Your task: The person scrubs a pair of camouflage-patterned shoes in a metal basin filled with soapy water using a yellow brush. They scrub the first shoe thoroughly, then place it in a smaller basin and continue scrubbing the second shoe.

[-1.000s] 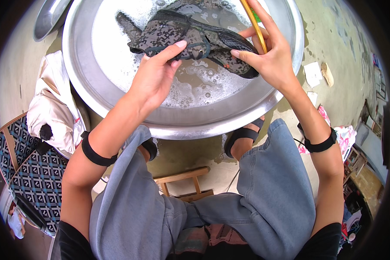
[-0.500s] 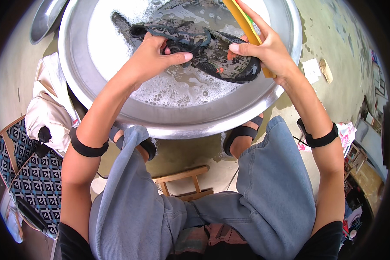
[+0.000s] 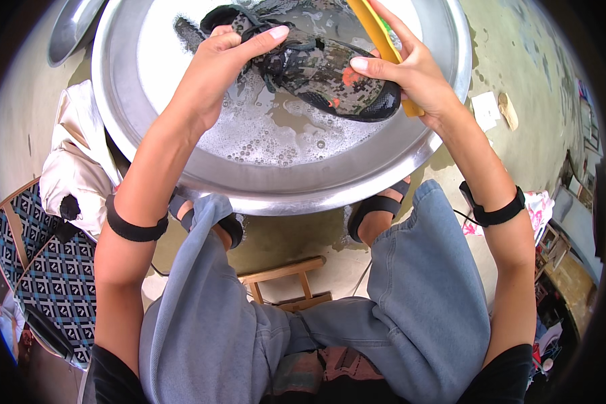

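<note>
A wet camouflage shoe with black trim and orange patches is held over soapy water in a large metal basin. My left hand grips its laced upper end, thumb across the top and fingers curled beneath. My right hand holds the toe end under its thumb, along with a long yellow brush-like tool that has a bit of green showing on it. Another dark camouflage piece lies in the water behind the shoe, partly hidden.
A metal bowl stands at upper left. White cloth and patterned padded items lie at left. Paper and pink floral fabric lie at right. My sandaled feet are below the basin, near a small wooden frame.
The shoe has turned to show more of its orange patches. My left hand has shifted up along it; the yellow tool has swung into a steeper, lower position in my right hand.
</note>
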The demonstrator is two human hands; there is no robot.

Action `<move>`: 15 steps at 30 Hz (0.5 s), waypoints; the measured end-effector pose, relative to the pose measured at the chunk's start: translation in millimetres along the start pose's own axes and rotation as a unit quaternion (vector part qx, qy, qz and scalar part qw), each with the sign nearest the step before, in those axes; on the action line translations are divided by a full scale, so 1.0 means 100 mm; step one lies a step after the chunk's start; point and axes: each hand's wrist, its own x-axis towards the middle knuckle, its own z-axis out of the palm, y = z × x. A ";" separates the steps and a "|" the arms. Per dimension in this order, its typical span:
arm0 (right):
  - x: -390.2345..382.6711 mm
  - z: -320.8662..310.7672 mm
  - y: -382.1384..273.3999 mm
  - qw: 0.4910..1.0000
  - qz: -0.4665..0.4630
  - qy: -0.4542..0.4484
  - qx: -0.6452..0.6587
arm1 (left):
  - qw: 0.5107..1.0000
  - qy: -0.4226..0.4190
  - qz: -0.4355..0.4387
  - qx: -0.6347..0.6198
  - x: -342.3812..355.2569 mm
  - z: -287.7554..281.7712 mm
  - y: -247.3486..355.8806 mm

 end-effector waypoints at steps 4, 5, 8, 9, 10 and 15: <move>0.02 0.05 0.13 0.970 -0.137 0.083 -0.182 | 0.969 0.053 -0.205 -0.126 -0.18 0.22 -0.12; 0.01 0.08 0.18 0.962 -0.151 0.090 -0.211 | 0.947 0.047 -0.242 -0.208 -0.16 0.28 -0.16; -0.01 0.16 0.35 0.960 -0.157 0.076 -0.219 | 0.895 0.026 -0.235 -0.379 -0.11 0.40 -0.30; -0.01 0.19 0.43 0.941 -0.190 0.077 -0.269 | 0.881 0.020 -0.210 -0.424 -0.09 0.42 -0.34; -0.01 0.21 0.50 0.918 -0.223 0.081 -0.318 | 0.888 0.039 -0.202 -0.412 -0.07 0.43 -0.37; 0.04 0.16 0.75 0.913 -0.215 0.034 -0.344 | 0.903 0.142 -0.228 -0.336 -0.09 0.47 -0.43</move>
